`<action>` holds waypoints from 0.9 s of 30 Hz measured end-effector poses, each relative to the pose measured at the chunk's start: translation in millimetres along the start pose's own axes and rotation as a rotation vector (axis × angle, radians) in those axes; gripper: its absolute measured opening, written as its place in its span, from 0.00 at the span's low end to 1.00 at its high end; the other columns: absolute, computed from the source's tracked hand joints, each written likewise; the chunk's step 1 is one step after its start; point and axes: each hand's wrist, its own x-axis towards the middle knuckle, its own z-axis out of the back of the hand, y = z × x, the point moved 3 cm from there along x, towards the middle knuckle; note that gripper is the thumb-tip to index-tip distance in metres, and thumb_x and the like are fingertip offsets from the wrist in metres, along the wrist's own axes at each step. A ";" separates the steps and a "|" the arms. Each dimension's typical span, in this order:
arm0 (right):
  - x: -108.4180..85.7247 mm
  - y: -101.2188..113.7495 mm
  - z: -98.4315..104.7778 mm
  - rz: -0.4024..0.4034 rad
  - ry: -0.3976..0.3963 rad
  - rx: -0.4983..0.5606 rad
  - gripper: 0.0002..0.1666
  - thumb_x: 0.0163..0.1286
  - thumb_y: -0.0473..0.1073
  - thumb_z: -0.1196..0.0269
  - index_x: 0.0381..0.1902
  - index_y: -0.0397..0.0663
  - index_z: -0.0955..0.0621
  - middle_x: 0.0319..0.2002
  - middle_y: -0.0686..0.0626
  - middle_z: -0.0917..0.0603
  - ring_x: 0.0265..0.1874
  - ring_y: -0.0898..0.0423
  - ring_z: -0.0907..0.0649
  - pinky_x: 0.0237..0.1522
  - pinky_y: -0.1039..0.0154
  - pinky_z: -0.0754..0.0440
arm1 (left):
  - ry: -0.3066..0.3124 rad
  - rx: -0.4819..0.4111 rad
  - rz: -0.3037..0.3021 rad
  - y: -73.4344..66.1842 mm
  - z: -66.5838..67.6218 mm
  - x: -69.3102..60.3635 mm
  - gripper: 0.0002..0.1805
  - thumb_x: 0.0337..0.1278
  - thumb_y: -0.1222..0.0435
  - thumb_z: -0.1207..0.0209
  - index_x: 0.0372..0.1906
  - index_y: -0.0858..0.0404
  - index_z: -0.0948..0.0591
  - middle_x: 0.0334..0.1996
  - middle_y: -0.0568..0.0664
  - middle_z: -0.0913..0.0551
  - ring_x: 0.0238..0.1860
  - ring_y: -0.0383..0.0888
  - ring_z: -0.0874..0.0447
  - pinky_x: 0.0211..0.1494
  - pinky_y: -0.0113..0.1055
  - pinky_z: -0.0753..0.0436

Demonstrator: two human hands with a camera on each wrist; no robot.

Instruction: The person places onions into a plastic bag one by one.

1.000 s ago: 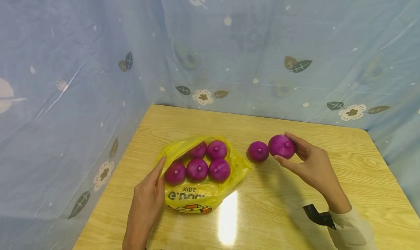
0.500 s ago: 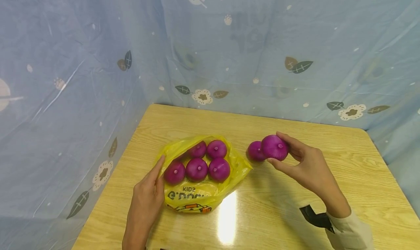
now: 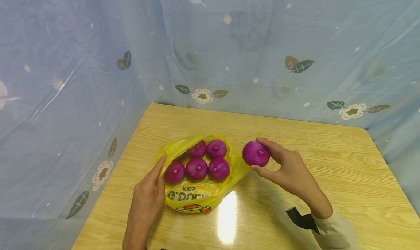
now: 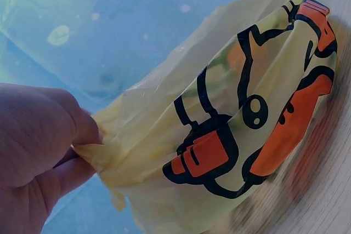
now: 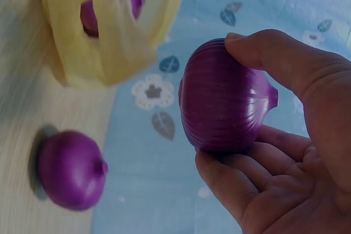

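Between the thumb and fingers of my right hand [image 3: 292, 175] is a purple onion [image 3: 253, 154], held up just right of a yellow plastic bag [image 3: 241, 170]. My left hand [image 3: 146, 199] pinches the bag's left edge, and its mouth gapes. Several more purple onions [image 3: 197, 169] lie inside the bag. In the right wrist view, the gripped onion [image 5: 222, 102] shows its stem end toward the palm. A loose onion [image 5: 71, 169] sits on the table there; in the head view the held one hides it. The left wrist view shows the bag's printed side [image 4: 252, 113] pulled taut from the pinched corner.
The light wood table [image 3: 328, 162] carries the bag and onions. Blue patterned curtains [image 3: 256, 53] hang behind it and along its left side. A black strap [image 3: 302, 219] sticks out at the right wrist, by the sleeve.
My right hand has carried its onion left toward the bag, passing in front of the loose onion, which is now covered in the head view. The left hand keeps its hold on the bag.
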 end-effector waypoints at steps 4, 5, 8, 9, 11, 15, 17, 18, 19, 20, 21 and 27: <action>4.4 6.5 -11.1 0.001 0.037 0.003 0.44 0.62 0.50 0.20 0.73 0.47 0.23 0.66 0.46 0.16 0.60 0.49 0.14 0.59 0.60 0.16 | -0.004 0.003 -0.005 -0.6 0.0 0.1 0.36 0.66 0.80 0.39 0.77 0.58 0.26 0.66 0.58 0.17 0.21 0.34 0.38 0.33 0.27 0.25; 5.6 8.8 -13.7 0.001 0.045 0.005 0.44 0.62 0.50 0.19 0.73 0.48 0.23 0.65 0.48 0.16 0.58 0.51 0.13 0.58 0.58 0.15 | -0.008 0.005 -0.011 -0.8 -0.1 0.2 0.37 0.66 0.81 0.39 0.77 0.58 0.26 0.66 0.58 0.17 0.22 0.35 0.36 0.34 0.27 0.25; 8.7 16.1 -21.6 0.005 0.070 0.026 0.44 0.61 0.48 0.18 0.73 0.50 0.23 0.61 0.51 0.14 0.51 0.56 0.11 0.55 0.58 0.13 | -0.018 0.003 -0.027 -0.9 -0.6 0.1 0.37 0.65 0.81 0.38 0.77 0.58 0.26 0.65 0.58 0.17 0.22 0.35 0.35 0.34 0.29 0.24; 9.7 18.6 -24.5 0.009 0.081 0.035 0.44 0.61 0.48 0.18 0.73 0.50 0.23 0.60 0.52 0.14 0.50 0.57 0.11 0.55 0.58 0.13 | -0.020 0.003 -0.033 -1.0 -0.8 0.0 0.37 0.64 0.82 0.38 0.77 0.59 0.26 0.64 0.58 0.16 0.22 0.35 0.35 0.33 0.29 0.24; 11.9 23.3 -30.6 0.017 0.101 0.064 0.45 0.61 0.47 0.18 0.73 0.51 0.24 0.62 0.52 0.15 0.54 0.56 0.11 0.56 0.60 0.14 | -0.023 -0.002 -0.041 -1.0 -1.4 -0.1 0.37 0.64 0.82 0.38 0.77 0.59 0.26 0.64 0.59 0.16 0.22 0.34 0.37 0.32 0.29 0.24; 15.9 31.3 -43.5 0.040 0.137 0.091 0.45 0.61 0.48 0.19 0.74 0.54 0.24 0.68 0.52 0.18 0.64 0.52 0.17 0.63 0.57 0.19 | -0.019 -0.013 -0.042 -0.7 -1.8 -0.5 0.37 0.63 0.82 0.38 0.77 0.59 0.25 0.63 0.60 0.16 0.20 0.32 0.39 0.31 0.30 0.24; 17.3 34.7 -50.0 0.055 0.155 0.085 0.45 0.62 0.49 0.19 0.75 0.56 0.25 0.69 0.52 0.19 0.66 0.52 0.19 0.65 0.55 0.20 | -0.019 -0.017 -0.036 -0.5 -1.7 -0.6 0.37 0.63 0.83 0.38 0.77 0.59 0.25 0.63 0.60 0.16 0.20 0.32 0.39 0.31 0.31 0.23; 17.8 36.2 -53.4 0.061 0.164 0.077 0.46 0.62 0.50 0.19 0.75 0.58 0.25 0.69 0.52 0.19 0.66 0.52 0.19 0.65 0.54 0.20 | -0.018 -0.016 -0.034 -0.5 -1.8 -0.8 0.38 0.63 0.82 0.38 0.77 0.59 0.25 0.63 0.60 0.16 0.20 0.32 0.39 0.31 0.32 0.23; 18.4 37.8 -56.9 0.068 0.173 0.066 0.46 0.62 0.51 0.19 0.76 0.58 0.25 0.69 0.52 0.18 0.66 0.53 0.18 0.65 0.54 0.19 | -0.018 -0.016 -0.033 -0.4 -1.8 -0.7 0.38 0.63 0.82 0.38 0.77 0.59 0.25 0.63 0.60 0.15 0.20 0.32 0.39 0.31 0.32 0.23; 18.7 39.4 -60.4 0.071 0.183 0.053 0.47 0.62 0.52 0.20 0.77 0.60 0.26 0.68 0.52 0.18 0.64 0.55 0.17 0.64 0.54 0.19 | -0.019 -0.016 -0.032 -0.4 -1.9 -0.7 0.38 0.63 0.82 0.38 0.77 0.59 0.25 0.63 0.60 0.15 0.20 0.32 0.39 0.31 0.32 0.23; 19.1 40.9 -64.0 0.074 0.194 0.041 0.47 0.62 0.52 0.20 0.77 0.62 0.27 0.65 0.52 0.16 0.60 0.57 0.15 0.63 0.55 0.18 | -0.018 -0.017 -0.033 -0.4 -2.0 -0.7 0.38 0.63 0.82 0.38 0.77 0.59 0.26 0.63 0.60 0.16 0.20 0.32 0.39 0.31 0.32 0.23; 20.7 51.1 -87.6 0.063 0.269 0.024 0.47 0.62 0.53 0.20 0.76 0.66 0.26 0.45 0.57 0.11 0.38 0.62 0.16 0.50 0.60 0.15 | -0.018 -0.020 -0.043 -0.5 -1.7 -1.1 0.38 0.63 0.83 0.38 0.77 0.59 0.26 0.63 0.59 0.16 0.20 0.31 0.40 0.31 0.30 0.24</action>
